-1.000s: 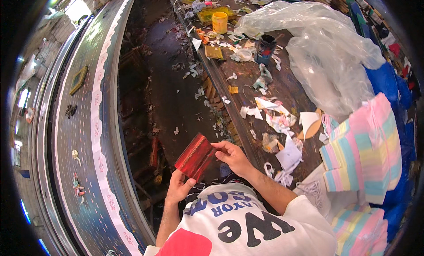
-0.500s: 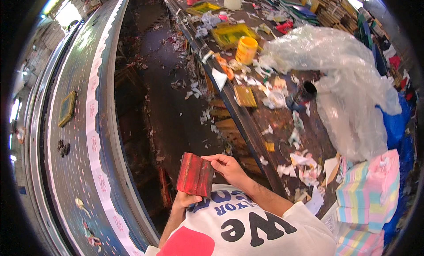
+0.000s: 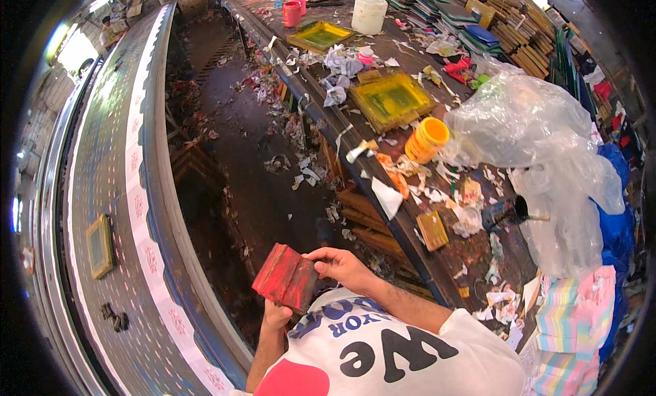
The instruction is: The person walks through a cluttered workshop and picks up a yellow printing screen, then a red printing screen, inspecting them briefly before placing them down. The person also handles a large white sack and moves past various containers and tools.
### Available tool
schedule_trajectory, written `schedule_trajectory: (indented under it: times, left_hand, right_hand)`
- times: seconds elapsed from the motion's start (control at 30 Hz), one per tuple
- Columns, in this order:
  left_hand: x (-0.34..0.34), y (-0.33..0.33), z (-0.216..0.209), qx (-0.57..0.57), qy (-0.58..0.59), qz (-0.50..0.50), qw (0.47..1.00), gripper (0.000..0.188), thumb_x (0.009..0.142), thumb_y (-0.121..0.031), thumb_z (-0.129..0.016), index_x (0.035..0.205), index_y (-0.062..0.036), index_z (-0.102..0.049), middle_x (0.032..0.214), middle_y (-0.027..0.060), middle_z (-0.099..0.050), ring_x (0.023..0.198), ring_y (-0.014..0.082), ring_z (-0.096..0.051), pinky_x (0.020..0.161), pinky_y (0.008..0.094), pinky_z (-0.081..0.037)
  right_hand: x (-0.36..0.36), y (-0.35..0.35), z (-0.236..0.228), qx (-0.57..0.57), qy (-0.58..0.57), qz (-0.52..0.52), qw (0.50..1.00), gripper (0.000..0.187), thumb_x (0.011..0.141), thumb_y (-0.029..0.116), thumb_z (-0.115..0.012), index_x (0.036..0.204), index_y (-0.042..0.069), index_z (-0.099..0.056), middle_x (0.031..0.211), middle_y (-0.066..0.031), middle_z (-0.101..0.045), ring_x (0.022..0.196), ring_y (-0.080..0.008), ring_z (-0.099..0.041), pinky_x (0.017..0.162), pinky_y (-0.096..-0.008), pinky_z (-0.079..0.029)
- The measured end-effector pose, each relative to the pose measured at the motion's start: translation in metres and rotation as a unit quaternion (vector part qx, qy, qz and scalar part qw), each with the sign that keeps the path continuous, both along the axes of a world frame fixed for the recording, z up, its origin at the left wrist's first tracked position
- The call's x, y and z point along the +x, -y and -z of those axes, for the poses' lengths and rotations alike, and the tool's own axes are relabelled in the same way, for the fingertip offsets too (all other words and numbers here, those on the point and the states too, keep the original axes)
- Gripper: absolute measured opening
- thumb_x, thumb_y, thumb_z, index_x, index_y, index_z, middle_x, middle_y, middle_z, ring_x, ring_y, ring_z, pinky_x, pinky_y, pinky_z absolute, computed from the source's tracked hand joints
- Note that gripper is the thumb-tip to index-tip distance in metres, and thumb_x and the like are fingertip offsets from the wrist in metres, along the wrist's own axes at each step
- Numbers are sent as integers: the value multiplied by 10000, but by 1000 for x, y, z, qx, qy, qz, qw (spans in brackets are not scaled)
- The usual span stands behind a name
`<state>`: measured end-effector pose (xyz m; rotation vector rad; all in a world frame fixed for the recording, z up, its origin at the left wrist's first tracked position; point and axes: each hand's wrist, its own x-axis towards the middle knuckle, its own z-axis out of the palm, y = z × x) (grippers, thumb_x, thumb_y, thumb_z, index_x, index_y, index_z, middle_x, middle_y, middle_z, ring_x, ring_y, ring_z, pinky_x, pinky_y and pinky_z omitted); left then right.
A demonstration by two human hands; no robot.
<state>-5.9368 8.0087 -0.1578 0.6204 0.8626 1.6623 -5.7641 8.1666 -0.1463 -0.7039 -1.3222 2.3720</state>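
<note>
A short squeegee [image 3: 285, 278], its grooved block smeared with red ink and dark along the edges, is held in front of my chest at a tilt. My left hand [image 3: 277, 315] grips it from below, most of its fingers hidden behind the block. At its upper right edge, my right hand [image 3: 344, 269] pinches the dark side between thumb and bent fingers. Left of me, a long printing table [image 3: 113, 211] carries a white strip [image 3: 152, 259] with repeated pink prints. A small framed screen [image 3: 100, 247] lies on that table.
On my right, a littered workbench [image 3: 403, 211] holds an orange ink tub [image 3: 427, 140], yellow framed screens [image 3: 391, 100], a white bucket [image 3: 369, 12] and crumpled clear plastic [image 3: 526, 116]. Striped pastel stacks [image 3: 570, 321] stand nearer me. A scrap-strewn aisle [image 3: 253, 157] runs between the tables.
The view has shifted, so more of the workbench's far end shows. The squeegee has tipped and moved slightly left, with both hands still on it.
</note>
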Motion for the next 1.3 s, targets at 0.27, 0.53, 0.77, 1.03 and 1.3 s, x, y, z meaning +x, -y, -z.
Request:
schedule_trajectory:
  times: [0.27,0.53,0.77,1.03,1.3]
  left_hand:
    - [-129,-145,-13,-82,-103,-84,988,1155,671,-347,-1009,1575,22,-391,1522,146,-543,1370,286,-572,1140,455,-474]
    - [-251,-292,-51,-177,-179,-105,962,886,710,-263,-999,1418,36,-559,1245,87,-694,1096,182,-684,970,343,-539]
    - [-324,-396,-47,-195,-149,-25,969,961,676,-235,-1013,1456,23,-514,1293,104,-654,1150,200,-658,993,358,-537]
    - [-479,-520,-33,-175,-169,46,969,959,625,-192,-1029,1419,0,-528,1274,85,-639,1154,203,-654,1011,362,-537]
    - [-679,-633,-60,-70,-168,66,981,913,671,-149,-992,1449,19,-546,1385,83,-591,1251,204,-618,1043,376,-530]
  right_hand:
    - [-157,-155,19,163,-14,-100,981,791,992,419,-767,1627,99,-419,1453,-136,-562,1330,-222,-550,1115,-403,-473]
    - [-273,-314,-22,178,-100,-240,949,1385,784,663,-868,1715,115,0,1661,-260,-306,1576,-338,-310,1277,-525,-318]
    - [-335,-391,1,119,-83,-206,968,1335,797,425,-939,1714,131,-15,1634,-276,-350,1482,-379,-442,1227,-497,-397]
    - [-478,-481,22,113,-72,-117,984,1313,787,244,-942,1702,160,-5,1621,-237,-339,1524,-341,-383,1281,-505,-293]
    - [-675,-582,-9,244,-60,-42,967,1210,770,223,-926,1684,150,-136,1546,-174,-392,1470,-319,-411,1242,-494,-333]
